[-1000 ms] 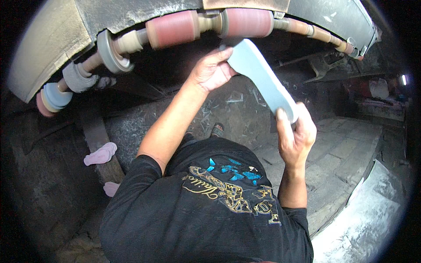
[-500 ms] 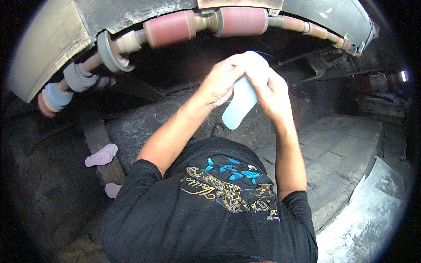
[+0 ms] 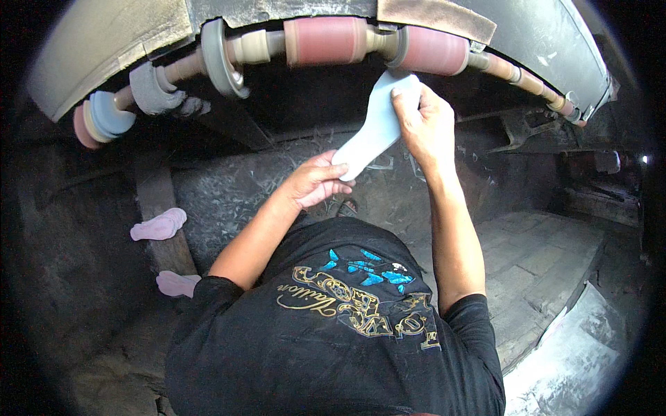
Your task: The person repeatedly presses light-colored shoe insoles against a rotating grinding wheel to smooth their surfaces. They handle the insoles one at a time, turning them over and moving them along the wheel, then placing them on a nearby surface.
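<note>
A pale blue shoe insole [image 3: 375,129] is held slantwise in front of me, its wide end up by a spinning reddish sanding drum [image 3: 433,51]. Whether that edge touches the drum I cannot tell. Around the narrow lower end, my left hand [image 3: 319,182] pinches with the thumb on top. My right hand [image 3: 428,126] grips the right side of the wide end, thumb pressed on its face and the other fingers partly hidden behind.
A second reddish drum [image 3: 326,41] and several smaller wheels share the long shaft under a grey hood [image 3: 277,11]. Pinkish insoles lie in two stacks at the left, one farther off [image 3: 159,224] and one nearer [image 3: 177,283]. A whitish dusty sheet [image 3: 572,347] lies at lower right.
Both hands held the insole's upper part before. My left hand has moved down to its narrow end, and the wide end now sits up by the drum. The view has shifted slightly.
</note>
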A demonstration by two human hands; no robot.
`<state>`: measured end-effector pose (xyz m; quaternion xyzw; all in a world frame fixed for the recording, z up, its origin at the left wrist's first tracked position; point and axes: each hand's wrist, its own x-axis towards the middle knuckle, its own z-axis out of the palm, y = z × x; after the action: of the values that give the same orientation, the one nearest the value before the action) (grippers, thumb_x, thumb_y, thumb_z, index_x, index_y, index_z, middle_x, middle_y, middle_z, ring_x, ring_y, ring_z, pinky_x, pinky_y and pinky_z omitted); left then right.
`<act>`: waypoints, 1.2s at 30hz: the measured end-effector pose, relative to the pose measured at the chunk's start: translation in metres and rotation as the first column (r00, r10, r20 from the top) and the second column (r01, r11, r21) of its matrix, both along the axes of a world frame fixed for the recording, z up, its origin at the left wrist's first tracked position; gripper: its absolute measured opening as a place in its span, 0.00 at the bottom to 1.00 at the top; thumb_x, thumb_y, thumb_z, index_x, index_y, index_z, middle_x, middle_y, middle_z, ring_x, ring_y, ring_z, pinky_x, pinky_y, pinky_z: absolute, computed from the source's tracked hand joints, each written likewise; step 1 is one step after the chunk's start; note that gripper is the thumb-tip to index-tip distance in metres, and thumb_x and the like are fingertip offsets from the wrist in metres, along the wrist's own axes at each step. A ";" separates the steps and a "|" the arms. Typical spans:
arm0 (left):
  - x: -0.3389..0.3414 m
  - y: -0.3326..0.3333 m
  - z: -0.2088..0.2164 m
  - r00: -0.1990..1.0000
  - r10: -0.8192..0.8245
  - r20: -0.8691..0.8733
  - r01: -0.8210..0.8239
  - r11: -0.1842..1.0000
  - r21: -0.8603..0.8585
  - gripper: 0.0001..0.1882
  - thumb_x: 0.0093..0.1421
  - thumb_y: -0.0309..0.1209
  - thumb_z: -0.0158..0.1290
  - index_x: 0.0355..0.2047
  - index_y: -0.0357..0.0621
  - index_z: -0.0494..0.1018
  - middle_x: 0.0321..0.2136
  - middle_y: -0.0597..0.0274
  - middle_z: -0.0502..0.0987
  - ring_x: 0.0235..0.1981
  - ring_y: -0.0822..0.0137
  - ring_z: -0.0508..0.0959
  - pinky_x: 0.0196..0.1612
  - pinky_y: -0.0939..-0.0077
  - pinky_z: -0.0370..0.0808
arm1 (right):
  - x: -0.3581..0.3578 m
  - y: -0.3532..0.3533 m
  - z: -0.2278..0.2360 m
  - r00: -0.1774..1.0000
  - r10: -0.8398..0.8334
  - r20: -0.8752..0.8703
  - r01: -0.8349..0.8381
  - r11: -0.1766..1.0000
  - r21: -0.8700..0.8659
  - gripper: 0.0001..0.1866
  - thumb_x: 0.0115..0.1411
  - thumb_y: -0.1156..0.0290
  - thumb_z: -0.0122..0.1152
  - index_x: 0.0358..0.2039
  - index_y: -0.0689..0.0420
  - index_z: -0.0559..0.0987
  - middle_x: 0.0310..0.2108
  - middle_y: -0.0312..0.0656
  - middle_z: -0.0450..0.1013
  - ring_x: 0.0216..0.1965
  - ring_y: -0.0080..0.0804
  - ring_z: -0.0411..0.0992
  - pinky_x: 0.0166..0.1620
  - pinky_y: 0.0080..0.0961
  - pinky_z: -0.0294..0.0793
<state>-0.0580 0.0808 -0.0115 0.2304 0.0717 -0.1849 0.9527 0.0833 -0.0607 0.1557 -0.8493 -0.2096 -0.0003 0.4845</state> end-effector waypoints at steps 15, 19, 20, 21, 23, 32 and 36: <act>0.135 0.055 -0.010 0.918 0.303 0.257 -0.218 0.925 -0.312 0.18 0.62 0.26 0.56 0.53 0.39 0.72 0.51 0.53 0.77 0.50 0.56 0.78 0.56 0.60 0.76 | -0.022 -0.012 0.014 0.996 -0.079 0.035 0.078 0.997 0.012 0.14 0.62 0.64 0.60 0.36 0.63 0.82 0.29 0.47 0.79 0.31 0.27 0.77 0.39 0.27 0.75; 0.160 0.042 0.025 0.931 0.365 -0.024 -0.356 0.888 -0.290 0.19 0.61 0.24 0.57 0.53 0.41 0.72 0.55 0.54 0.75 0.59 0.56 0.73 0.63 0.54 0.72 | -0.032 -0.028 0.024 0.995 -0.096 0.003 0.096 0.995 0.022 0.15 0.62 0.64 0.62 0.41 0.64 0.82 0.32 0.48 0.81 0.35 0.29 0.79 0.42 0.27 0.76; 0.162 0.038 0.034 0.934 0.356 -0.010 -0.342 0.890 -0.302 0.19 0.61 0.24 0.57 0.53 0.41 0.72 0.55 0.54 0.75 0.59 0.56 0.72 0.63 0.54 0.72 | -0.034 -0.031 0.026 0.995 -0.099 0.001 0.099 0.995 0.025 0.15 0.62 0.64 0.63 0.41 0.64 0.82 0.33 0.47 0.81 0.35 0.29 0.79 0.42 0.27 0.76; 0.165 0.034 0.042 0.938 0.347 0.026 -0.321 0.891 -0.321 0.19 0.61 0.25 0.57 0.54 0.42 0.72 0.56 0.54 0.75 0.60 0.56 0.72 0.63 0.54 0.72 | -0.036 -0.035 0.029 0.995 -0.101 -0.001 0.101 0.995 0.028 0.15 0.62 0.65 0.63 0.42 0.64 0.82 0.33 0.47 0.81 0.35 0.29 0.79 0.43 0.27 0.76; 0.169 0.025 0.055 0.931 0.347 0.113 -0.305 0.910 -0.280 0.20 0.62 0.28 0.56 0.55 0.42 0.71 0.56 0.53 0.74 0.60 0.57 0.72 0.63 0.54 0.72 | -0.039 -0.043 0.035 0.996 -0.090 0.022 0.088 0.995 0.054 0.16 0.62 0.65 0.64 0.43 0.64 0.82 0.33 0.46 0.81 0.35 0.28 0.79 0.43 0.27 0.76; 0.114 0.015 0.052 0.937 -0.024 0.348 0.135 0.945 -0.299 0.33 0.69 0.51 0.47 0.63 0.39 0.63 0.61 0.42 0.68 0.63 0.46 0.69 0.57 0.48 0.75 | -0.038 -0.103 0.059 0.977 0.151 0.148 -0.087 0.924 -0.371 0.17 0.60 0.80 0.59 0.51 0.58 0.80 0.32 0.42 0.79 0.30 0.32 0.76 0.36 0.27 0.75; 0.097 0.024 0.028 0.963 0.144 0.229 -0.130 0.988 -0.078 0.26 0.68 0.35 0.49 0.63 0.37 0.63 0.60 0.39 0.70 0.60 0.51 0.73 0.59 0.50 0.74 | -0.039 -0.098 0.029 0.954 0.174 -0.243 -0.219 0.960 -0.174 0.23 0.55 0.77 0.63 0.54 0.62 0.77 0.39 0.41 0.76 0.38 0.31 0.74 0.46 0.28 0.72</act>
<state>0.0386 0.1048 0.0168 0.2151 -0.0309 -0.0923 0.9717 0.0439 -0.1583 0.1849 -0.8628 -0.2360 0.1656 0.4152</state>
